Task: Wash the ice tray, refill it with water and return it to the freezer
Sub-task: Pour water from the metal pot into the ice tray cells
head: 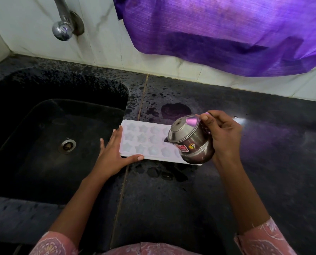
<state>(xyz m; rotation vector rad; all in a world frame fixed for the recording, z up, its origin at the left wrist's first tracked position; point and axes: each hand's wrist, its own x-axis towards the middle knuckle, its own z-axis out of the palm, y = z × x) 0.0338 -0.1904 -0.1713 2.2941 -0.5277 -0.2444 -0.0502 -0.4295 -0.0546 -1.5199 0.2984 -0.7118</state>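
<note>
Tray (144, 142) lies mid-frame on the counter (264, 144), just right of the sink (43, 135); left hand (114, 153) rests flat-fingered on its left end; right hand (221, 137) grasps a steel pot (190, 140) tilted over its right end.

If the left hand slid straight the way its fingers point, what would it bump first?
The left hand lies flat on the end of the ice tray, fingers pointing away. Ahead is wet counter, so it would probably meet the tiled wall first; depth is unclear.
</note>
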